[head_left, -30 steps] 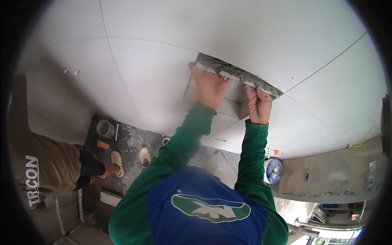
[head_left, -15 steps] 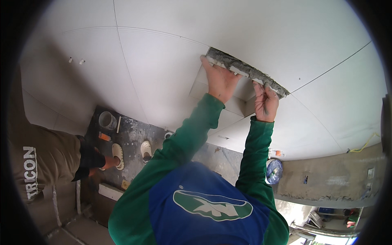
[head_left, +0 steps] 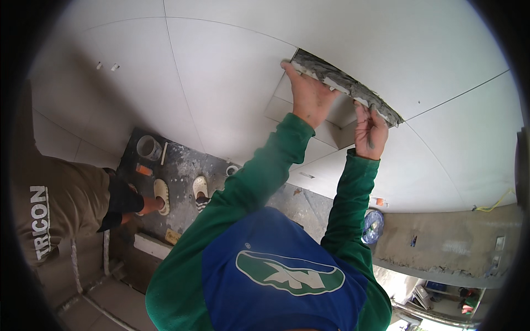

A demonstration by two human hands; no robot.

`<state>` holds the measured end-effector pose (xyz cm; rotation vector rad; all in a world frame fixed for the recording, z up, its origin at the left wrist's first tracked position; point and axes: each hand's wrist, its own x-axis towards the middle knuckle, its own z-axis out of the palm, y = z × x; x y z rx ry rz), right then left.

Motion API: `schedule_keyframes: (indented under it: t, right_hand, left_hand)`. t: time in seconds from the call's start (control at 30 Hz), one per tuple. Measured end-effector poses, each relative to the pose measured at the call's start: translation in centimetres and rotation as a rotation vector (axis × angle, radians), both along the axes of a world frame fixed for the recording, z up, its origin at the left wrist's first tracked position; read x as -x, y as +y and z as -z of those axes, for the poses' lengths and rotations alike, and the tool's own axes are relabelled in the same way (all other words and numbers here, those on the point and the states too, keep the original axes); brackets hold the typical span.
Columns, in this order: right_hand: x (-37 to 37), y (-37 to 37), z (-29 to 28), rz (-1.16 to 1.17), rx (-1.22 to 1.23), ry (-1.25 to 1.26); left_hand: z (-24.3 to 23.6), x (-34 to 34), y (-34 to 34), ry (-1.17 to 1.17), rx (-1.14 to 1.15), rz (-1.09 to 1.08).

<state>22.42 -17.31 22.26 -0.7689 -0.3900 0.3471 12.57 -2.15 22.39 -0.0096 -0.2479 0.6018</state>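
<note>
A narrow tile strip [head_left: 338,87] with a pale edge and a thick bed of grey mortar [head_left: 353,83] on it lies along the upper side of a recessed wall niche [head_left: 282,105]. My left hand [head_left: 312,99] reaches up under its left part, thumb at the left end, other fingers partly hidden behind the strip. Closer to the right end, my right hand [head_left: 371,132] grips the strip's edge with bent fingers. Large white tiles [head_left: 232,71] surround the niche, with thin dark joints between them.
At left stands another person [head_left: 72,204] in a brown shirt and pale clogs. A bucket [head_left: 149,148] and an orange object [head_left: 144,170] are on the stained floor. A blue-rimmed round container [head_left: 373,226] stands right of my right arm; yellow cable [head_left: 494,204] sticks out from the wall.
The whole view has shifted a little, so niche and hands appear farther up and right. Both hands keep their hold on the strip, which shows no clear movement against the niche.
</note>
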Motion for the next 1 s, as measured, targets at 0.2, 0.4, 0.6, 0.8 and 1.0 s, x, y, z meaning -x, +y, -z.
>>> schedule_keyframes:
  t: [0.2,0.4,0.6,0.8,1.0]
  right_hand:
    - [0.5,0.3,-0.8,-0.045,0.024,0.045]
    - [0.8,-0.8,0.7,-0.047,0.046,0.001]
    - [3.0,-2.3,1.5,-0.101,0.003,-0.015]
    - [5.5,-3.3,2.2,-0.052,-0.023,0.109]
    - [5.7,-2.9,4.1,-0.083,-0.159,0.094]
  left_hand:
    - [3.2,-2.5,1.1,-0.082,-0.291,-0.121]
    - [0.4,0.5,-0.4,-0.016,0.019,0.036]
    - [-0.5,2.8,-2.5,0.078,-0.044,-0.049]
    - [-1.8,5.2,-3.6,0.352,-0.002,-0.070]
    - [-1.4,4.6,-3.0,0.169,-0.156,-0.027]
